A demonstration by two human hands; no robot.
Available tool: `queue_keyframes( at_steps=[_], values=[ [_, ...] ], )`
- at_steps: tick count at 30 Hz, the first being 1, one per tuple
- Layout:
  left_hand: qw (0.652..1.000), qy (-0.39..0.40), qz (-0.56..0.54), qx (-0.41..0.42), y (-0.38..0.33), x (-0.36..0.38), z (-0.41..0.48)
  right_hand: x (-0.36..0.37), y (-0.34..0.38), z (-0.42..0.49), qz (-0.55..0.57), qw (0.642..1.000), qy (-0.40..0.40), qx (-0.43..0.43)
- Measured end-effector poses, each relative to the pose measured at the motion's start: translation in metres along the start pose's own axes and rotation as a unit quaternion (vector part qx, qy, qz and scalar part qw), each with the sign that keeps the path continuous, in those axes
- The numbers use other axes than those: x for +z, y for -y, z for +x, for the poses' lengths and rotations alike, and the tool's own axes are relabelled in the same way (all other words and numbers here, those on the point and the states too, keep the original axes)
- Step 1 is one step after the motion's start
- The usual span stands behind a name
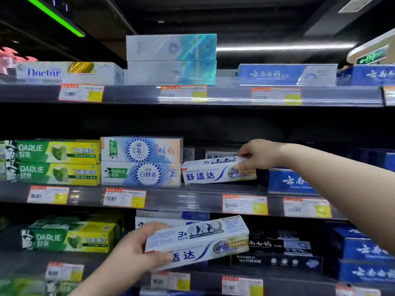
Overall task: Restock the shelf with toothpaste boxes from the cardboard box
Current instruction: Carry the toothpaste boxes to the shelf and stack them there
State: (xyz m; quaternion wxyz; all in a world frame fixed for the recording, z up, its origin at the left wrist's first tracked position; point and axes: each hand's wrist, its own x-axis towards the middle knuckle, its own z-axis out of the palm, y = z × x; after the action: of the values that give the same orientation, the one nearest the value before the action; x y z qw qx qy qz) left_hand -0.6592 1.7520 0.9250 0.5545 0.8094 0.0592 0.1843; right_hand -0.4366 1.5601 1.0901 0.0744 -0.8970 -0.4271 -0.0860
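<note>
Placing step. Right hand (259, 155) pinches a white Sensodyne toothpaste carton (215, 170) at its right end, seating it on the middle shelf (192, 196) beside the white-blue Darlie cartons (141, 161). Left hand (136, 251) grips a second white Sensodyne carton (198, 240) lower down. Next, probably: release, then stack the second. Cardboard box out of view.

I note two white Sensodyne toothpaste boxes with blue lettering and a blue swoosh. The first box (218, 170) lies lengthwise on the middle shelf (192, 198), front face outward, just beside the Darlie stack at its 9 o'clock; its right end sits slightly raised and is covered by fingers. The second box (198, 242) is off the shelf, at 6 o'clock from the first, tilted with its right end higher, left end gripped.
</note>
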Motion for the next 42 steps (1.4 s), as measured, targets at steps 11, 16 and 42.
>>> queue_keyframes(
  at_steps=[11,16,42],
  values=[
    [0.999,-0.004,-0.032,0.009,-0.005,0.012,0.007,0.016,-0.023,0.020,-0.054,0.997,0.042,-0.027],
    [0.999,-0.005,-0.050,-0.001,-0.010,0.016,0.007,0.017,-0.024,0.026,-0.033,0.998,0.043,-0.030],
    [0.953,-0.120,0.274,0.042,-0.156,0.021,0.159,-0.011,-0.107,-0.063,0.099,0.974,-0.190,0.070]
  ],
)
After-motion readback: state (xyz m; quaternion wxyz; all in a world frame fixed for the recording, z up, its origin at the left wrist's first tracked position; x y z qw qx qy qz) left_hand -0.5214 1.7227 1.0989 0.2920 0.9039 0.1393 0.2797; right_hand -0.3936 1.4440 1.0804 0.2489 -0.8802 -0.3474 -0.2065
